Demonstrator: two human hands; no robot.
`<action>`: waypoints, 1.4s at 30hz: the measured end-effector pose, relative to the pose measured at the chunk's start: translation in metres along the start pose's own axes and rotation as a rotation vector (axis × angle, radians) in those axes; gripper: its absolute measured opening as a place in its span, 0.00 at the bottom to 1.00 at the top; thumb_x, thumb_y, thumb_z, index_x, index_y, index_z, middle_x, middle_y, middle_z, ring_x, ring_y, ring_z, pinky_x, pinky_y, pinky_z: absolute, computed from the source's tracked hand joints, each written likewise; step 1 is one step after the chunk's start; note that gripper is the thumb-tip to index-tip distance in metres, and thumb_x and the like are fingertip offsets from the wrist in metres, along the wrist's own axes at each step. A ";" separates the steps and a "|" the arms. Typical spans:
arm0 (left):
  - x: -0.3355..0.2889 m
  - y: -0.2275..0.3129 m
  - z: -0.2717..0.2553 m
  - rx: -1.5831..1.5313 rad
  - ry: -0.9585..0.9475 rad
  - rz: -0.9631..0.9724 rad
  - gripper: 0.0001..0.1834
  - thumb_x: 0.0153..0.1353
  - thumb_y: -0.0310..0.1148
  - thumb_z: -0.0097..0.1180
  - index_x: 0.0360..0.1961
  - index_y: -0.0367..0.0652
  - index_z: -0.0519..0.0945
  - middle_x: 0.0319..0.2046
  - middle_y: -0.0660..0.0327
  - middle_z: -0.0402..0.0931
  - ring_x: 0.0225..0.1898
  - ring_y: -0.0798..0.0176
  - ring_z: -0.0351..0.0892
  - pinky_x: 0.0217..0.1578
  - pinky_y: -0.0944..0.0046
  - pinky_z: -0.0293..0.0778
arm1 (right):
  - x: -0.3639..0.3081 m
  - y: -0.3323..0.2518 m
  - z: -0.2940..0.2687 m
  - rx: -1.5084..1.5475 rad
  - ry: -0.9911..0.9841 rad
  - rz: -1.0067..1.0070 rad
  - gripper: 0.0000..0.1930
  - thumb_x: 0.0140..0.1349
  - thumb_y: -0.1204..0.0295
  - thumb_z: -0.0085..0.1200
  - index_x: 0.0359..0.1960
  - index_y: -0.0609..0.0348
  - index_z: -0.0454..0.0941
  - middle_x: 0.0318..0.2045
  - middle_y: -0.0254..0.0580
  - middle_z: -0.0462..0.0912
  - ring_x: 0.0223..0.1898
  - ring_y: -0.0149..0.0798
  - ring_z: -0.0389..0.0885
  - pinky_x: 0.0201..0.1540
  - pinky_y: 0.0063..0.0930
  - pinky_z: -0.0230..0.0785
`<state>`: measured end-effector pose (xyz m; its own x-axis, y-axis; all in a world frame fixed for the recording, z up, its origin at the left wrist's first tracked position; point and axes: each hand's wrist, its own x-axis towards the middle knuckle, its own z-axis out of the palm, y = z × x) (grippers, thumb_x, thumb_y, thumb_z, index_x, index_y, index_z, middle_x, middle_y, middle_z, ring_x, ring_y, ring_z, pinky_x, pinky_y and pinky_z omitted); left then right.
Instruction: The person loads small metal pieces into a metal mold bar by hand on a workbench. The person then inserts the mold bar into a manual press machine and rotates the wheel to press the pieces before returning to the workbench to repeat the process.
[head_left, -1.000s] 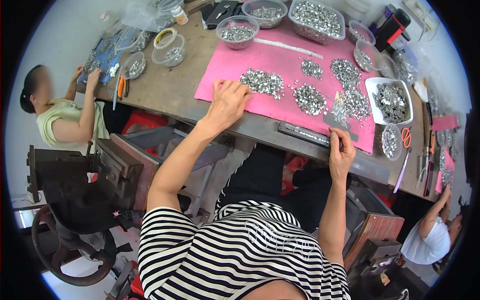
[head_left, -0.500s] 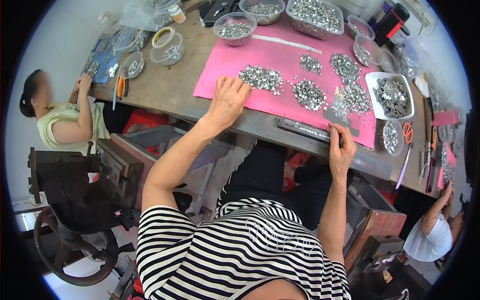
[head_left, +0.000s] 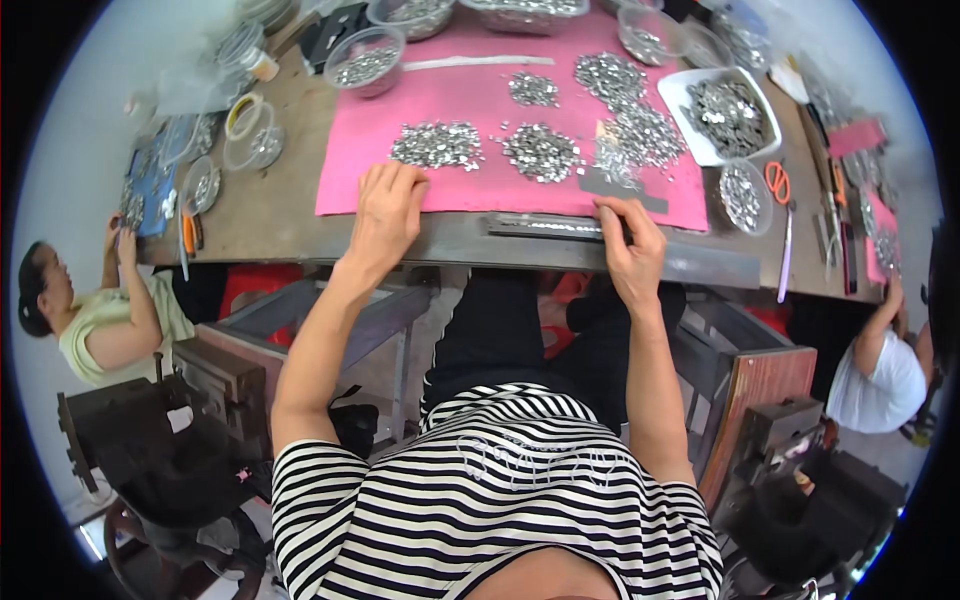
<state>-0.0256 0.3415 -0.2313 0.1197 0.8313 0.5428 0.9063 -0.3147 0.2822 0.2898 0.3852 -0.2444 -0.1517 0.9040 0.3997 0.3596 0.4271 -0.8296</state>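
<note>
My left hand (head_left: 388,208) rests on the near left part of the pink mat (head_left: 480,195), fingers curled together by the near edge of a pile of small shiny metal pieces (head_left: 437,146). Whatever its fingertips may hold is hidden. At the bench's front edge lies a narrow dark bar (head_left: 510,226) with a row of small bright pieces along it. My right hand (head_left: 634,250) closes thumb and fingers at the bar's right end. Just beyond that hand is a flat grey plate (head_left: 625,192), with thin silvery pieces (head_left: 617,165) heaped at its far side.
More metal piles (head_left: 541,152) cover the mat. A white tray (head_left: 672,98) and a clear tub (head_left: 762,212) of pieces stand right, near orange-handled scissors (head_left: 777,180). Another clear tub (head_left: 364,62) sits far left. People work at the left (head_left: 110,325) and right (head_left: 880,375).
The whole view has shifted, with the bench now higher and further left in it. My left hand has moved slightly around to the pile's near side. My right hand stays at the bar's right end.
</note>
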 end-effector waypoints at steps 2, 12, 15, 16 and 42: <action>0.007 0.028 0.007 -0.218 0.026 -0.074 0.04 0.64 0.23 0.60 0.39 0.38 0.79 0.34 0.54 0.76 0.37 0.50 0.76 0.38 0.55 0.72 | 0.002 0.001 0.002 0.016 0.029 -0.005 0.05 0.68 0.79 0.57 0.42 0.64 0.84 0.28 0.38 0.79 0.30 0.30 0.78 0.35 0.24 0.69; 0.019 0.128 0.067 -0.359 0.032 0.015 0.05 0.63 0.27 0.59 0.38 0.42 0.77 0.38 0.58 0.78 0.43 0.51 0.75 0.47 0.53 0.65 | 0.000 0.002 0.001 0.058 0.062 -0.026 0.05 0.67 0.78 0.58 0.42 0.63 0.85 0.27 0.39 0.78 0.27 0.31 0.77 0.32 0.27 0.69; 0.016 0.129 0.071 -0.329 0.037 0.008 0.05 0.63 0.26 0.59 0.38 0.41 0.77 0.38 0.58 0.78 0.43 0.51 0.75 0.47 0.52 0.66 | 0.000 -0.002 0.001 0.050 0.064 -0.022 0.05 0.67 0.78 0.58 0.42 0.62 0.85 0.27 0.39 0.79 0.27 0.32 0.77 0.32 0.27 0.69; 0.016 0.129 0.071 -0.330 0.036 0.011 0.05 0.63 0.26 0.59 0.38 0.41 0.77 0.38 0.58 0.78 0.43 0.51 0.75 0.47 0.52 0.66 | 0.001 -0.002 0.000 0.046 0.065 -0.024 0.05 0.67 0.79 0.58 0.42 0.62 0.85 0.27 0.39 0.79 0.27 0.32 0.77 0.32 0.27 0.69; -0.005 0.111 0.066 -0.314 0.168 0.094 0.29 0.59 0.31 0.68 0.62 0.40 0.75 0.48 0.51 0.78 0.52 0.47 0.76 0.64 0.42 0.64 | 0.009 0.015 -0.033 0.393 -0.356 0.414 0.21 0.63 0.77 0.63 0.58 0.63 0.78 0.45 0.36 0.83 0.44 0.27 0.80 0.51 0.23 0.73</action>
<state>0.1016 0.3324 -0.2550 0.1049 0.7136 0.6926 0.7225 -0.5333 0.4400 0.3242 0.3994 -0.2400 -0.3921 0.9165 -0.0793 0.1023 -0.0423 -0.9939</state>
